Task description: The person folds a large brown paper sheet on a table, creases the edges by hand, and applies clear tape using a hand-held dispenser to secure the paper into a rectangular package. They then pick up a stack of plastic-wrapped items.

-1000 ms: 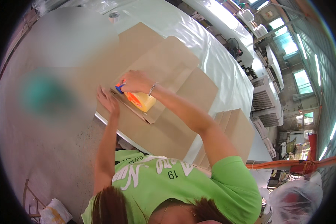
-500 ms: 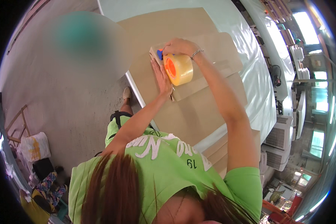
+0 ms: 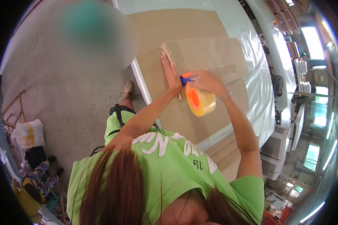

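Note:
My left hand (image 3: 171,73) lies flat, fingers together, on the left end of a folded brown cardboard box (image 3: 214,56). The box rests on a larger cardboard sheet (image 3: 169,26) on the table. My right hand (image 3: 205,80) grips the blue handle of a tape dispenser (image 3: 201,102) with an orange core and a yellowish roll of tape. The dispenser sits at the box's near edge, just right of my left wrist. A strip of clear tape shines along the box's left end.
The table (image 3: 257,56) is covered in pale clear plastic, and its near-left edge runs beside my legs. More flat cardboard (image 3: 229,153) lies lower at the near right. White machine units (image 3: 279,150) stand to the right. Bags (image 3: 30,133) sit on the concrete floor at the left.
My right hand has drawn the tape dispenser toward me, down to the box's near edge. My left hand has moved up onto the box and presses flat. The view has swung.

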The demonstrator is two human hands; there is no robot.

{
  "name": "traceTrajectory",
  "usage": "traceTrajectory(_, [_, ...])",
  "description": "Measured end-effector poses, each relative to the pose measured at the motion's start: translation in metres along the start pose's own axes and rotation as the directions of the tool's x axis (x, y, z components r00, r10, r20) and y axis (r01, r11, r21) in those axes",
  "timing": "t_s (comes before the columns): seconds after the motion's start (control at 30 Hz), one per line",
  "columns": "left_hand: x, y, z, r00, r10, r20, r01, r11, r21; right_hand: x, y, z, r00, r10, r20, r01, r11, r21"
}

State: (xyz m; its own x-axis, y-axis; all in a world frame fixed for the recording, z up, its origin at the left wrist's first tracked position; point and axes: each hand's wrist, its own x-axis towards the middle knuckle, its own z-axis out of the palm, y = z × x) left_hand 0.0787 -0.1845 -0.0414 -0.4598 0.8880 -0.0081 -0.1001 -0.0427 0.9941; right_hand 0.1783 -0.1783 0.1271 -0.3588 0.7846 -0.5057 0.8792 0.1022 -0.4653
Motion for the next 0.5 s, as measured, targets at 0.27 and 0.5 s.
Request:
traceTrajectory(0.27, [-0.027,-0.023,0.003,0.984,0.174,0.048,-0.178,0.978,0.106,-0.023,-0.006,0.007,0.995,0.062,-0.082,-0.068,0.994,-0.081])
traceTrajectory(0.5, [-0.032,-0.028,0.002,0.98,0.193,0.057,-0.2,0.963,0.179,-0.039,-0.005,0.011,0.995,0.061,-0.077,-0.063,0.998,-0.021])
